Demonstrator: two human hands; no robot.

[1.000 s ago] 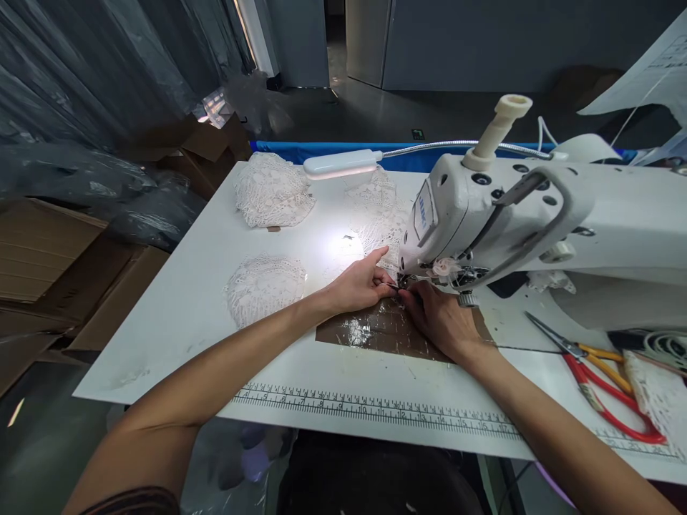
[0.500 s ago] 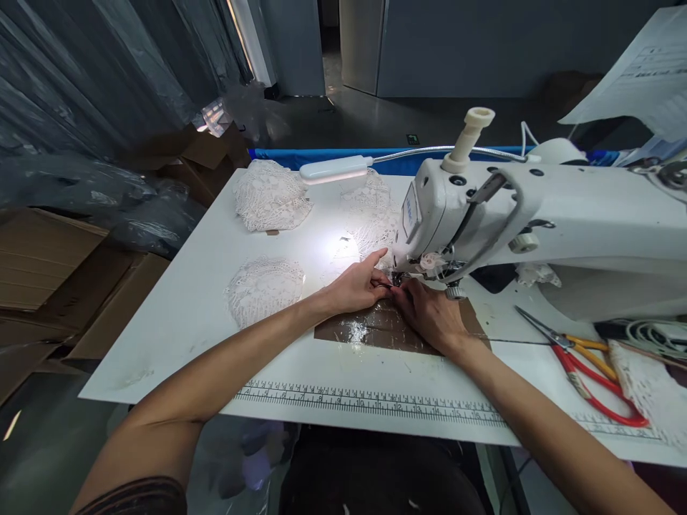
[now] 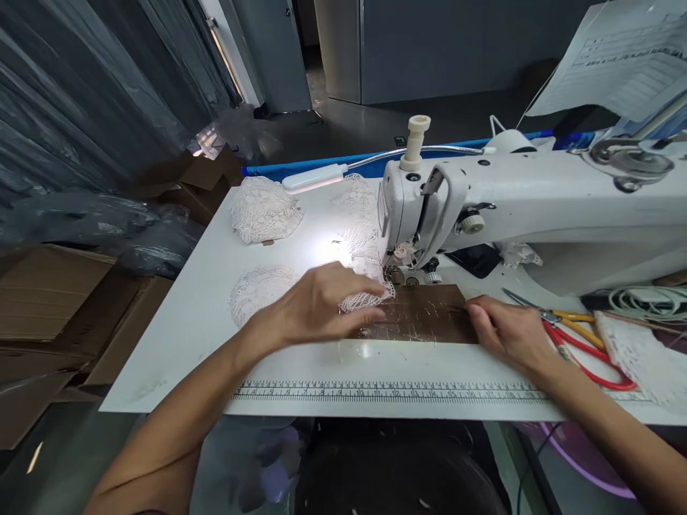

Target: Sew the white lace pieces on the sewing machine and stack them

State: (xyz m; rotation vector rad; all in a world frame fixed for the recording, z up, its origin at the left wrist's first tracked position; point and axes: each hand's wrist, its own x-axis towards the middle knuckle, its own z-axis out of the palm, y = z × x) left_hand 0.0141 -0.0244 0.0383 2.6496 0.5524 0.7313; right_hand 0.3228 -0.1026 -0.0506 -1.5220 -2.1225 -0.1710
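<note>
My left hand, slightly blurred, is in front of the needle area with thumb and fingers apart. Beyond its fingertips a piece of white lace reaches out from under the head of the sewing machine; I cannot tell whether the hand touches it. My right hand is closed at the right end of a brown plate strewn with thread scraps. What its fingers hold, if anything, is hidden. Red-and-yellow-handled scissors lie just past that hand.
Lace piles lie on the left and back of the white table. A lit lamp hangs above them. Along the front edge runs a ruler strip. Cardboard boxes stand left, and a paper sheet hangs at upper right.
Both hands have left the needle: my left moved left and opened, my right moved right past the plate's end. Lace now extends forward over the plate. The view has shifted.
</note>
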